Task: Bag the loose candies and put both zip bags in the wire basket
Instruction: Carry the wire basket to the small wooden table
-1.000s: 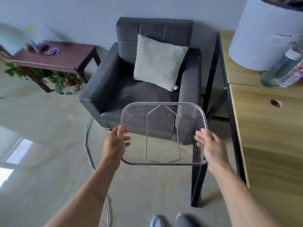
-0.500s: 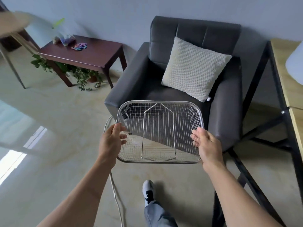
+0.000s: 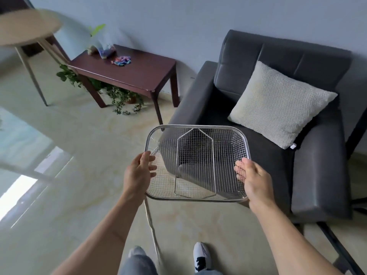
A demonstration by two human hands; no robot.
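The basket (image 3: 196, 161) is gripped at both side rims, left hand (image 3: 137, 173) and right hand (image 3: 255, 179) wide apart; candies (image 3: 121, 60) and a bag (image 3: 106, 49) are seen way off, upper left, on the table (image 3: 135, 76); left hand's probably nearer.

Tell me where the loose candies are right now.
The loose candies lie in a small heap on the dark wooden side table, upper left of the head view, beside a zip bag and left of the grey armchair.
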